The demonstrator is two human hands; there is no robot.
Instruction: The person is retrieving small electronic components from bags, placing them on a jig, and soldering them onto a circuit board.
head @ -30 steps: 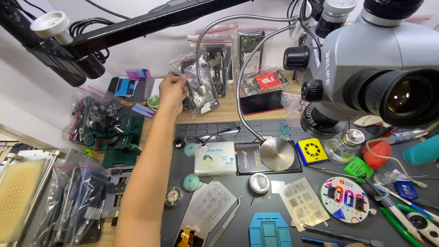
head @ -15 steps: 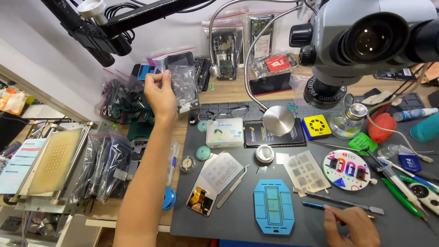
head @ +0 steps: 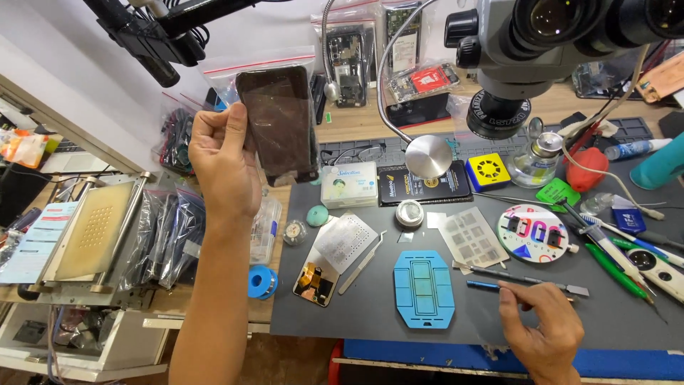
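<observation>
Far left, at 9 o'clock: a perforated metal plate machine (head: 92, 232) on the lower bench, with dark bagged parts (head: 167, 235) just beside it at its 3 o'clock.

Left hand (head: 222, 160) is raised above the left edge of the surface (head: 370, 314). Fingers (head: 214, 121) wrapped round the left edge of a clear zip bag holding a dark phone (head: 279, 121), thumb on the near side; the bag is upright and off the surface, well above the mat. More bagged phone parts (head: 349, 50) stand against the wall at 12 o'clock.

Below the raised bag, at its 6 o'clock: a blue solder spool (head: 261, 281) at the mat's left edge, and a phone board with a perforated stencil (head: 335, 257) lying across it. Tweezers (head: 362, 262) lie just beside, at 3 o'clock of the stencil.

Centre: blue moulded fixture plate (head: 424, 289) flat on the mat. At its 12 o'clock, a round lamp head (head: 429, 155) on a gooseneck.

Right of centre: microscope (head: 541, 50) overhangs at 1 o'clock. A round colourful disc (head: 534, 233) lies at 3 o'clock of the fixture.

Right hand (head: 541, 331) rests on the mat at 5 o'clock, fingers (head: 524, 296) curled loosely, touching a thin blue-handled tool (head: 491, 285); whether it is pinched, cannot tell.
</observation>
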